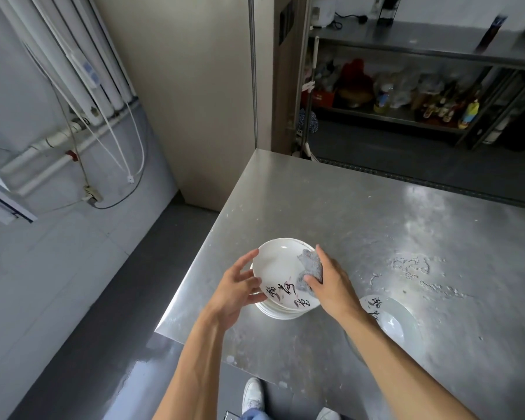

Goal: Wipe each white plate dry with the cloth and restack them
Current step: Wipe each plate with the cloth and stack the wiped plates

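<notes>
A white plate [278, 266] with black brush lettering is tilted above a stack of white plates [281, 312] near the steel table's left corner. My left hand [235, 287] grips this plate by its left rim, thumb on the upper face. My right hand [331, 281] holds a grey cloth [311, 266] and presses it onto the plate's right side. Another white plate [396, 321] with the same lettering lies flat on the table to the right, partly behind my right forearm.
The steel table [376, 213] has water spots at the right [412, 269]. Its left edge and near corner drop to a dark floor. A metal shelf rack [422, 86] with bottles stands across the aisle. Pipes and cables run along the left wall.
</notes>
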The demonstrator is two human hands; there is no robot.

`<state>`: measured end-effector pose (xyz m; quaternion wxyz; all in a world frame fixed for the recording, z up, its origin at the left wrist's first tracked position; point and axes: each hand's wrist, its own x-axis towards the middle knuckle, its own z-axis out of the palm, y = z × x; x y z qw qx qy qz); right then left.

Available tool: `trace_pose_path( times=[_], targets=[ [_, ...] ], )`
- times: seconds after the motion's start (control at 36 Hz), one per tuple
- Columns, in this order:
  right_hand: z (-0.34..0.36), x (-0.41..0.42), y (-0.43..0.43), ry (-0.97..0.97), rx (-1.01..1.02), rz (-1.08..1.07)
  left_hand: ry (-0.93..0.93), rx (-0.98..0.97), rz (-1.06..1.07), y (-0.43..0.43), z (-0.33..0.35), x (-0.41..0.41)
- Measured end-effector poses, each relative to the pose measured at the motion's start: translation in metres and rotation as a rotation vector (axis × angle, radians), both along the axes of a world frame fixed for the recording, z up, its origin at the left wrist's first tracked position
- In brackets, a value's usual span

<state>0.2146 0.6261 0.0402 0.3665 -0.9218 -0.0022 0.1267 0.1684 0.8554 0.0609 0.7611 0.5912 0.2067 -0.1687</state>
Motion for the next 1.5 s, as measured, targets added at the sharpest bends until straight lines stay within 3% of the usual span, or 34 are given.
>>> trace_pose_path(
  times=[0.14,0.25,0.31,0.61,0.83,1.06,1.28,1.5],
  targets=[
    [-0.004,-0.001,0.002,-0.002,-0.110,0.084,0.026,-0.014,0.016,-0.003,0.003,-0.002],
    [-0.008,-0.002,0.004,-0.181,-0.449,0.148,0.023,0.028,0.038,-0.008,0.001,-0.005],
    [-0.006,-0.001,0.008,-0.229,-0.495,0.157,0.008,0.035,0.056,-0.010,0.000,-0.008],
    [0.025,0.009,0.046,-0.283,-0.108,0.202,-0.132,0.013,0.093,-0.021,0.014,-0.015],
    [0.054,-0.013,0.063,-0.295,0.031,0.589,-0.185,-0.029,0.270,-0.021,0.017,-0.019],
    [0.057,-0.018,0.029,-0.244,-0.113,0.572,-0.199,-0.030,0.359,0.003,0.021,-0.026],
    [0.059,0.012,0.024,-0.395,-0.230,0.299,-0.196,0.012,0.227,-0.017,0.027,-0.030],
    [0.072,0.003,0.051,-0.366,0.009,0.495,-0.269,0.046,0.162,-0.026,0.039,-0.027]
  ],
)
